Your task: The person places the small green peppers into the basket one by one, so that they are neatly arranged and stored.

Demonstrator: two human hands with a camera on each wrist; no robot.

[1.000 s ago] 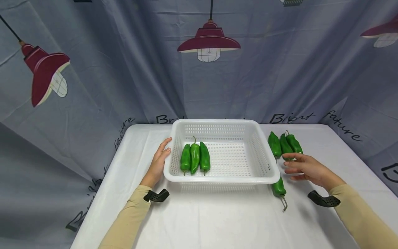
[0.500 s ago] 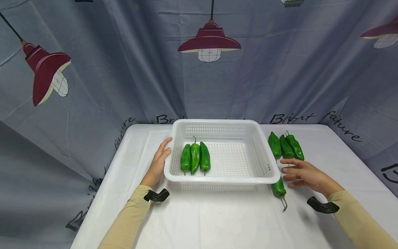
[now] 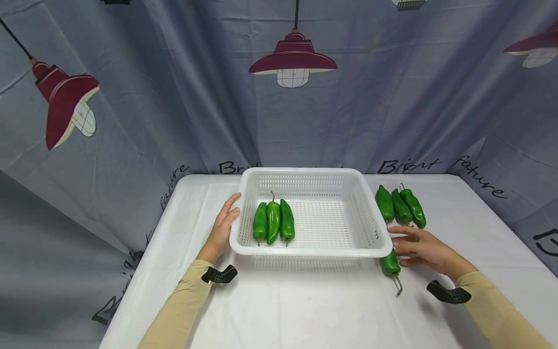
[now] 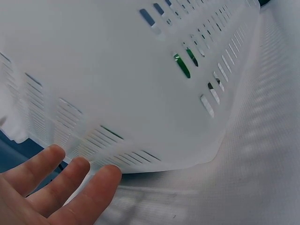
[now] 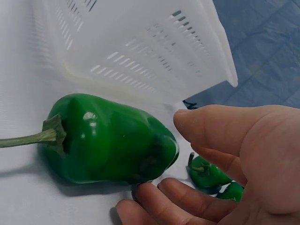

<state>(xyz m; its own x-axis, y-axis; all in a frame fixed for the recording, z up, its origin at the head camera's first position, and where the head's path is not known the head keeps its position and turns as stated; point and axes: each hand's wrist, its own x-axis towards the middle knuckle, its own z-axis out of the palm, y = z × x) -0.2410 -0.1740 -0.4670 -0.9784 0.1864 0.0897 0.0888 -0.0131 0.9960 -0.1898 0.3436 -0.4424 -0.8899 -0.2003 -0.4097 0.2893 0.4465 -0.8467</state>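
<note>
One green pepper [image 5: 103, 140] lies just beside the right fingers [image 5: 157, 200].

in the head view, the tip of a glossy green pepper [image 3: 390, 265] is hidden by the white slotted plastic basket [image 3: 305, 252] and the bare right hand [image 3: 427, 252]. both beige cloth sleeves [image 3: 178, 310] are cut off at the bottom. in the left wrist view, the bare left hand [image 4: 50, 198] is cropped at the edges, and the long green peppers [image 4: 182, 66] inside the basket are reduced to slivers by its wall.
</note>
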